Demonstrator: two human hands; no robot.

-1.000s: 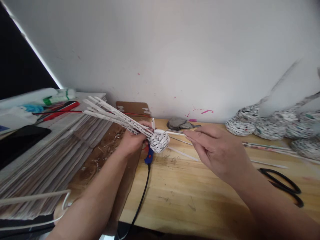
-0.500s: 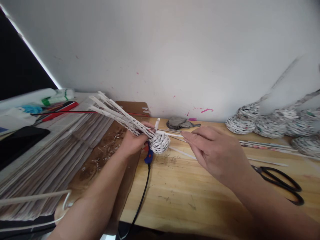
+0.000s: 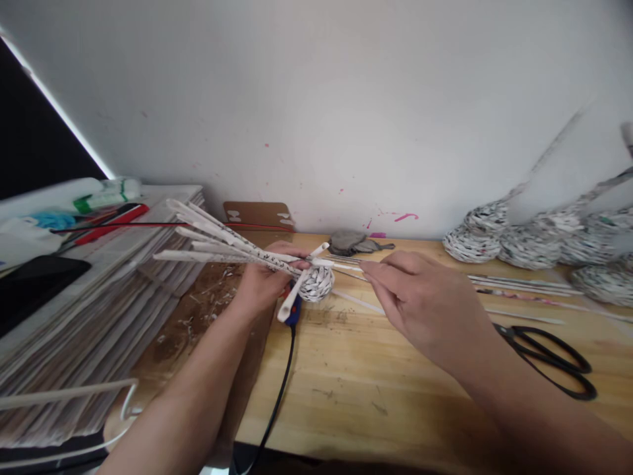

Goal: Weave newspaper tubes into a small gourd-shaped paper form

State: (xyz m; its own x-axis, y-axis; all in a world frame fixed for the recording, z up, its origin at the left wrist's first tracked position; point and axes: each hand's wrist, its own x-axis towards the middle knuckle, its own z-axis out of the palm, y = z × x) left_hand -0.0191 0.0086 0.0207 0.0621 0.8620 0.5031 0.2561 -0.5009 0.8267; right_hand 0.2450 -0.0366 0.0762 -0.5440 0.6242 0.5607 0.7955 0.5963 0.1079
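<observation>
My left hand grips a small woven ball of rolled newspaper tubes, held just above the wooden workbench. Several long loose tube ends fan out from it to the upper left. One short tube sticks out down and to the left, across the front of the ball. My right hand is just right of the ball, its fingertips pinching a thin white tube that runs into the weave.
A blue tool with a black cord lies under the ball. Black scissors lie at right. Woven paper pieces line the wall at back right. Stacked newspapers and a brown board fill the left.
The ball has turned in my left hand: the fanned tube ends dropped lower and the short tube swung from pointing up to pointing down-left. My right hand stayed beside it.
</observation>
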